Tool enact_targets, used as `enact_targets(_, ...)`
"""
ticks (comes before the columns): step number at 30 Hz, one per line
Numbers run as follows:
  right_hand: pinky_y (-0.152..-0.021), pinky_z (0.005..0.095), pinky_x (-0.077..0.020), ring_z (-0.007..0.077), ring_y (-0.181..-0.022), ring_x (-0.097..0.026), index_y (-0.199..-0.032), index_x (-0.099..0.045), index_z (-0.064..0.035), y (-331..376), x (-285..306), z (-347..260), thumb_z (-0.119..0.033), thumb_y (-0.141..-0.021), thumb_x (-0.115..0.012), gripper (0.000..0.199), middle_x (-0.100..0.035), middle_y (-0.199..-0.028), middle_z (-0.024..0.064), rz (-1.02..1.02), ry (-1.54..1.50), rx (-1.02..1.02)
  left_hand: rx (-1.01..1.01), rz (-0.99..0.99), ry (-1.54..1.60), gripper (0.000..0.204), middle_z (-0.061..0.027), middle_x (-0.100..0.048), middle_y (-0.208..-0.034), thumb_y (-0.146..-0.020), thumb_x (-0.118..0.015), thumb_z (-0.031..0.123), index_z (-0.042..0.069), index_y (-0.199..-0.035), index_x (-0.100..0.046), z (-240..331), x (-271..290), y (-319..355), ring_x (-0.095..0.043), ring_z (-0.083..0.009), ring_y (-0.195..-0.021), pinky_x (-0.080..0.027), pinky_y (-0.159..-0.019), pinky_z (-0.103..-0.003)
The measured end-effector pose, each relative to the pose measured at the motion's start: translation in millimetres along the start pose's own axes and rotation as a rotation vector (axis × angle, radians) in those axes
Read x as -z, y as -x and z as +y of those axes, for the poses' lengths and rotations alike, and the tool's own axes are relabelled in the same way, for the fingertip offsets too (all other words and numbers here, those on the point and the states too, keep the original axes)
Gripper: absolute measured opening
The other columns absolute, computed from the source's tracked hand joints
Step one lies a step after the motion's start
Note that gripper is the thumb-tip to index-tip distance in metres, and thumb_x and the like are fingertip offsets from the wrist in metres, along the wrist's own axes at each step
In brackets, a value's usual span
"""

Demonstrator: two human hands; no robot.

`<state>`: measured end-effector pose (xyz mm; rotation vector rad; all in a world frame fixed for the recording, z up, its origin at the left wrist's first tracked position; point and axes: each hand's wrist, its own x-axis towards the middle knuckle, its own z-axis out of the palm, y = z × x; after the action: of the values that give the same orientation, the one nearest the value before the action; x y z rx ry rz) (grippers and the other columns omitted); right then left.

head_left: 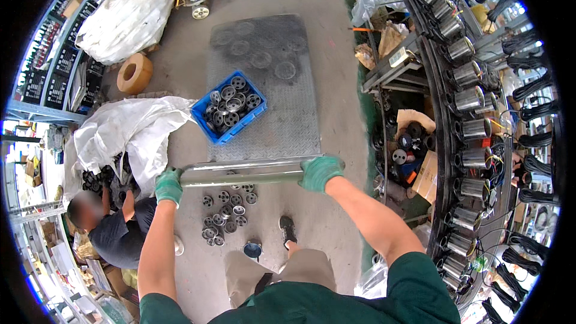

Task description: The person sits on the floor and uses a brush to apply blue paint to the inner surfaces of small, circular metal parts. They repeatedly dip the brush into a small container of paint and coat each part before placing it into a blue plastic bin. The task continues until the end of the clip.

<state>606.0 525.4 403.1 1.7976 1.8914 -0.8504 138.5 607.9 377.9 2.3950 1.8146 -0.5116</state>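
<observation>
A: Left hand (168,186), right hand (320,171)?
B: Both gloved, fingers wrapped round the ends of a steel tube (246,173), held level above metal caps (227,216) on the floor.
A: Crate?
B: Blue crate (230,107), farther off.

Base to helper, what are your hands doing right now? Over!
Left hand and right hand, green gloves, grip the ends of a metal tube, held level. Round metal parts on floor below. Blue crate ahead.
</observation>
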Motion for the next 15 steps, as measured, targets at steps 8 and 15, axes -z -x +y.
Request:
enact_targets(8, -0.078, 0.0504, -0.0558, 0.0328, -0.093, -0.073, -0.110, -0.071, -0.0141, -72, 47, -83, -0.041, -0.085, -0.060, 0.039, -0.075, -0.101, 0.0140, 0.149, -0.119, 0.079, 0.395, 0.060, 0.002, 0.025, -0.0117, -0.063, -0.123, -0.093, -0.053, 0.014, 0.013, -0.113, -0.069, -85, 23, -111, -0.062, -0.0340, -0.112, -0.052, -0.095, -0.045)
enact_targets(15, -0.072, 0.0499, -0.0552, 0.0363, -0.083, -0.071, -0.100, -0.070, -0.0136, -175, 89, -127, -0.044, -0.081, -0.069, 0.036, -0.073, -0.090, 0.0147, 0.379, -0.195, 0.139, 0.623, 0.203, 0.424, 0.044, -0.0270, -0.064, -0.121, -0.097, -0.042, 0.040, 0.010, -0.122, -0.062, -177, 25, -261, -0.060, -0.0413, -0.116, -0.045, -0.099, -0.048)
